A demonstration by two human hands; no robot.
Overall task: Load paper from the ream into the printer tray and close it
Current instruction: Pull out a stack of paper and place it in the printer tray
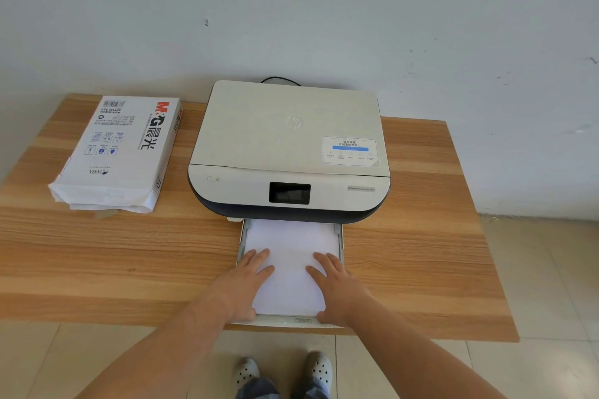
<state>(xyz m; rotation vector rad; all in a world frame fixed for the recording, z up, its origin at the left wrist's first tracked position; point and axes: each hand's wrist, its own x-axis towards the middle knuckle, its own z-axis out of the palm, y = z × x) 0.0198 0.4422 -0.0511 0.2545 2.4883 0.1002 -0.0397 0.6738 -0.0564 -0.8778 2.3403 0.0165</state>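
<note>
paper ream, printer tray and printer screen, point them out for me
paper ream (120, 152), head view, middle of its printed top wrapper
printer tray (340, 241), head view, its right side wall
printer screen (289, 193), head view, centre of the dark display

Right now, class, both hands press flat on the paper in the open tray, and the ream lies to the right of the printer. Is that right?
Not quite. The head view shows the ream lying left of the printer. The rest holds: left hand and right hand flat on the paper in the open tray.

You stand at a wooden table by a pale wall. A black cord loops behind. Your spotted shoes, maybe grey, stand on floor tiles.
</note>
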